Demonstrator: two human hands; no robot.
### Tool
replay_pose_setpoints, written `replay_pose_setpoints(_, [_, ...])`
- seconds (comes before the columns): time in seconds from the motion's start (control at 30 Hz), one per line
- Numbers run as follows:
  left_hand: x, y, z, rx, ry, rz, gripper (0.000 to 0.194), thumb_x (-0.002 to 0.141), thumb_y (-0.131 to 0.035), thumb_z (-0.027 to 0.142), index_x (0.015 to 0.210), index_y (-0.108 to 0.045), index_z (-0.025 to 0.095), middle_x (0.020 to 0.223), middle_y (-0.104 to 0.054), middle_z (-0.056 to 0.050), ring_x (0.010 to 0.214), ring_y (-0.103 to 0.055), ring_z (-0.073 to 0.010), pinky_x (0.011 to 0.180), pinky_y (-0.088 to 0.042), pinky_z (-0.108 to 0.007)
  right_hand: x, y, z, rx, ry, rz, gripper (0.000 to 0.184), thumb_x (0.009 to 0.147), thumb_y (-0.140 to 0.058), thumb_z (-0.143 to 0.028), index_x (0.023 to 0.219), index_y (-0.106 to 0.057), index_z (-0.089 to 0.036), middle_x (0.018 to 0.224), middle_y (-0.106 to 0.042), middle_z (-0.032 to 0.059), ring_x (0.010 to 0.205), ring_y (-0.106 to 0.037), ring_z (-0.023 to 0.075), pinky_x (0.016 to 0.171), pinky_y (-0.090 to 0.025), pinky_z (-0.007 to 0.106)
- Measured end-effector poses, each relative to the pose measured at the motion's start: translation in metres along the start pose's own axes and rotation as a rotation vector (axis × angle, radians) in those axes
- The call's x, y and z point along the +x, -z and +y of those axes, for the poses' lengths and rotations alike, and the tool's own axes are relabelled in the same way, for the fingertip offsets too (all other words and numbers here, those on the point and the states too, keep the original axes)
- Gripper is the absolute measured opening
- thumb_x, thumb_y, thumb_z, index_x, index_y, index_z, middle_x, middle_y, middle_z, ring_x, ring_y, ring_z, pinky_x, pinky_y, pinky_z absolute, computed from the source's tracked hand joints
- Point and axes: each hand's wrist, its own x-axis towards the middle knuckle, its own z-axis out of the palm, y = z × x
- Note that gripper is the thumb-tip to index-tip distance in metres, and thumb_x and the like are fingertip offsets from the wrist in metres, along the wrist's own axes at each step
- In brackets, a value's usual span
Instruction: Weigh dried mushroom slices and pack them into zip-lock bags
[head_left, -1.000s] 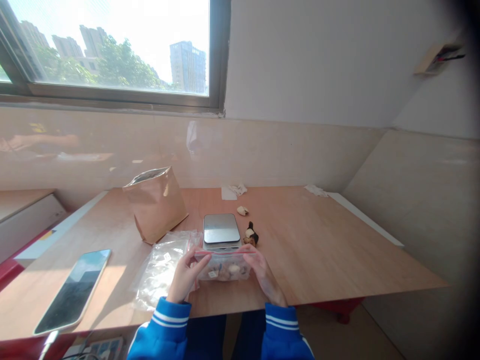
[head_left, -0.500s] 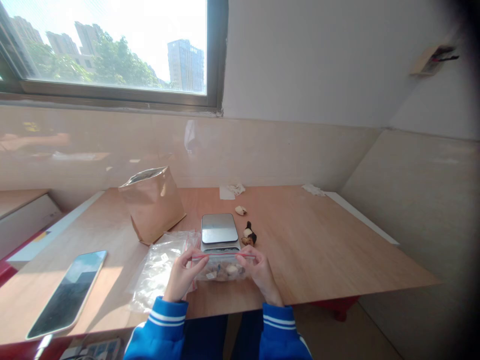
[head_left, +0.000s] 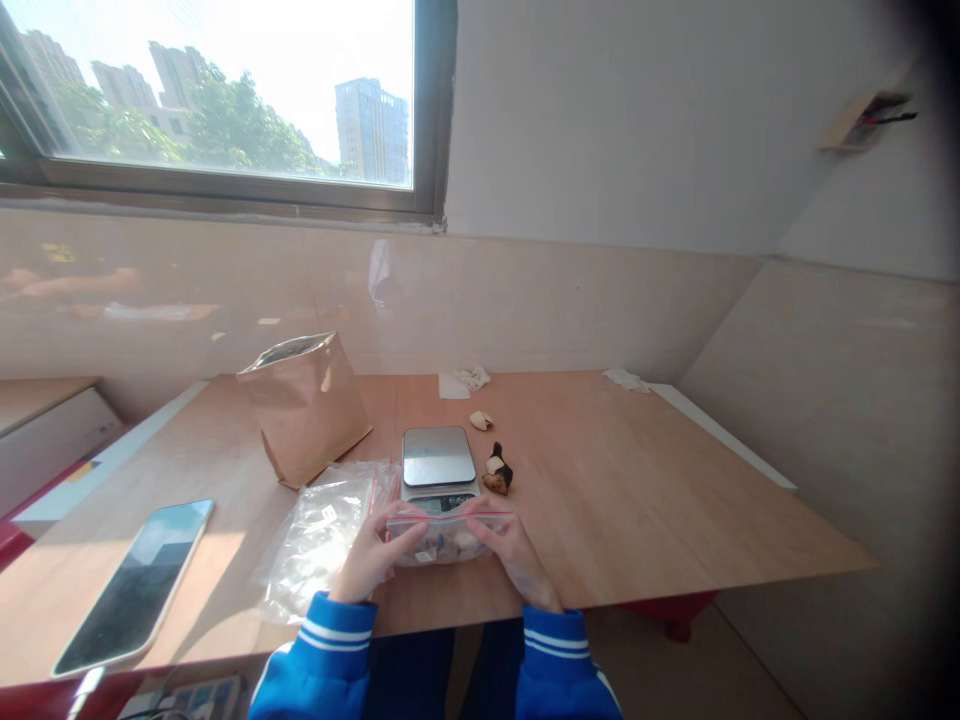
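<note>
A table [head_left: 660, 480] stood by a wall [head_left: 615, 120] with a window [head_left: 225, 100].
Trees [head_left: 240, 125] and tall buildings [head_left: 373, 130] showed outside under a glaring sky [head_left: 285, 40]; the wall was greyish above, glossy beige below, meeting a side wall [head_left: 832, 400] at right. Sunlight [head_left: 45, 580] crossed the table's left end, and dim floor [head_left: 652, 680] showed below.

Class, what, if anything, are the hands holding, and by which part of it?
A clear zip-lock bag with things inside, held by its red-striped top edge, which the left hand and right hand pinch on either side of the middle.
</note>
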Motion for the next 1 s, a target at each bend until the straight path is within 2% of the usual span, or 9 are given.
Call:
replay_pose_setpoints(0.17, [-0.001,-0.004,0.002,0.021,-0.034,0.027,0.025,0.078,-0.065,0.039,0.081,-0.069,0.014,0.079,-0.067,-0.004,0.08,-0.061,-0.0189,0.074,-0.048,-0.029,0.002,-0.001,-0.001,-0.059,0.03,0.086,0.017,0.078,-0.069,-0.037,0.081,-0.065,-0.02,0.081,-0.066,0.0005,0.079,-0.062,0.0173,0.075,-0.049,0.027])
replay_pose_setpoints(0.3, [-0.001,-0.009,0.004,0.043,-0.062,0.097,0.024,0.079,-0.065,0.038,0.078,-0.068,0.014,0.075,-0.066,-0.004,0.076,-0.061,-0.0181,0.073,-0.048,-0.029,0.004,-0.001,0.008,-0.051,0.055,0.138,0.019,0.075,-0.072,-0.035,0.073,-0.062,-0.019,0.075,-0.063,-0.0008,0.073,-0.06,0.0153,0.071,-0.048,0.026])
replay_pose_setpoints(0.47, [0.0,-0.01,0.002,0.055,-0.085,0.124,0.025,0.078,-0.065,0.039,0.072,-0.066,0.014,0.07,-0.063,-0.003,0.071,-0.059,-0.0165,0.07,-0.048,-0.027,0.006,0.0,0.012,-0.077,0.066,0.17,0.021,0.073,-0.074,-0.035,0.069,-0.062,-0.018,0.072,-0.062,-0.0005,0.071,-0.059,0.0156,0.068,-0.047,0.026])
replay_pose_setpoints(0.67, [0.0,-0.007,0.001,-0.034,-0.044,0.03,0.024,0.076,-0.068,0.038,0.082,-0.069,0.015,0.082,-0.068,-0.005,0.082,-0.062,-0.019,0.077,-0.048,-0.029,0.002,0.0,0.009,0.048,0.026,0.034,0.017,0.079,-0.07,-0.036,0.083,-0.069,-0.02,0.088,-0.066,0.0019,0.086,-0.062,0.0186,0.079,-0.048,0.029])
replay_pose_setpoints(0.77, [-0.001,-0.01,0.001,-0.097,0.01,-0.036,0.025,0.073,-0.071,0.038,0.082,-0.068,0.014,0.078,-0.067,-0.005,0.075,-0.061,-0.0176,0.07,-0.049,-0.029,0.002,-0.003,0.011,0.079,0.012,-0.048,0.018,0.08,-0.069,-0.037,0.088,-0.071,-0.022,0.093,-0.068,0.0028,0.09,-0.062,0.0196,0.083,-0.048,0.031])
replay_pose_setpoints(0.83, [-0.001,-0.013,0.0,-0.13,0.002,-0.032,0.024,0.074,-0.07,0.038,0.079,-0.067,0.014,0.075,-0.065,-0.004,0.072,-0.06,-0.0163,0.068,-0.048,-0.027,0.003,-0.004,0.012,0.074,-0.008,-0.086,0.02,0.079,-0.07,-0.038,0.092,-0.071,-0.022,0.092,-0.068,0.0027,0.089,-0.063,0.0195,0.081,-0.049,0.031])
replay_pose_setpoints(1.0, [-0.001,-0.017,0.0,-0.167,-0.004,0.014,0.026,0.075,-0.07,0.038,0.074,-0.063,0.013,0.071,-0.061,-0.002,0.068,-0.057,-0.0141,0.063,-0.046,-0.025,0.007,-0.009,0.012,0.014,0.006,-0.039,0.02,0.076,-0.072,-0.038,0.087,-0.07,-0.021,0.085,-0.068,0.0017,0.083,-0.063,0.0183,0.077,-0.049,0.029])
